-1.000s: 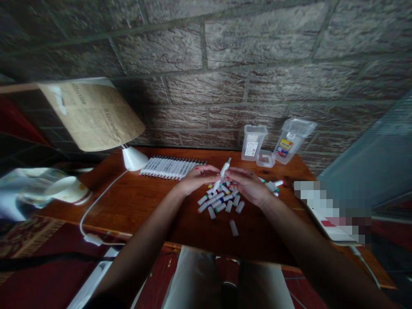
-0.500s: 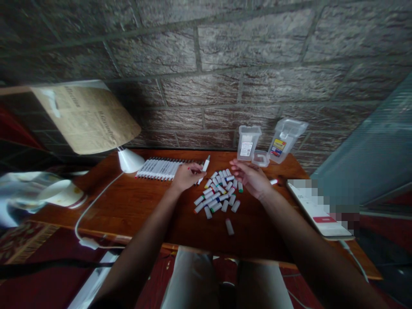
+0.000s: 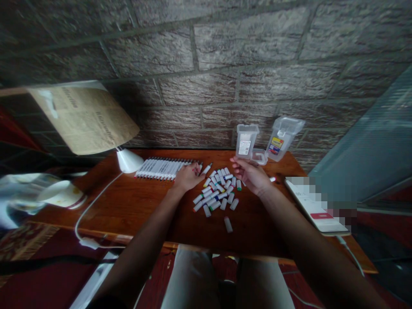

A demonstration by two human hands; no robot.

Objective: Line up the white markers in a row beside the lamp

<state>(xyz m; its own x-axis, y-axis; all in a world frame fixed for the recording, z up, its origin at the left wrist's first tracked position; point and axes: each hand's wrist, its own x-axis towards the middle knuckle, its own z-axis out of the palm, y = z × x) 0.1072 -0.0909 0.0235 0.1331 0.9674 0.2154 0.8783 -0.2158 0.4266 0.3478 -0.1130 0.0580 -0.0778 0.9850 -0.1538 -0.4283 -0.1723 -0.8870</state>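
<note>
A row of white markers [image 3: 161, 168] lies side by side at the back of the wooden table [image 3: 141, 206]. My left hand [image 3: 188, 177] is closed on one white marker [image 3: 206, 168], which it holds low at the right end of that row. A loose pile of markers and caps [image 3: 217, 193] with coloured ends lies between my hands. My right hand [image 3: 251, 175] hovers just right of the pile, fingers loosely apart and nothing visible in them. One cap [image 3: 228, 224] lies alone nearer to me.
Two clear plastic boxes [image 3: 246, 141] [image 3: 283, 137] and a small lid [image 3: 259, 156] stand by the brick wall. A white lamp [image 3: 128, 159] with a paper shade and its cable [image 3: 93, 201] is on the left. A white flat device [image 3: 317, 208] lies right.
Both hands held the marker over the pile. My left hand then carried it left and down to the row's end, while my right hand let go and drew off to the right.
</note>
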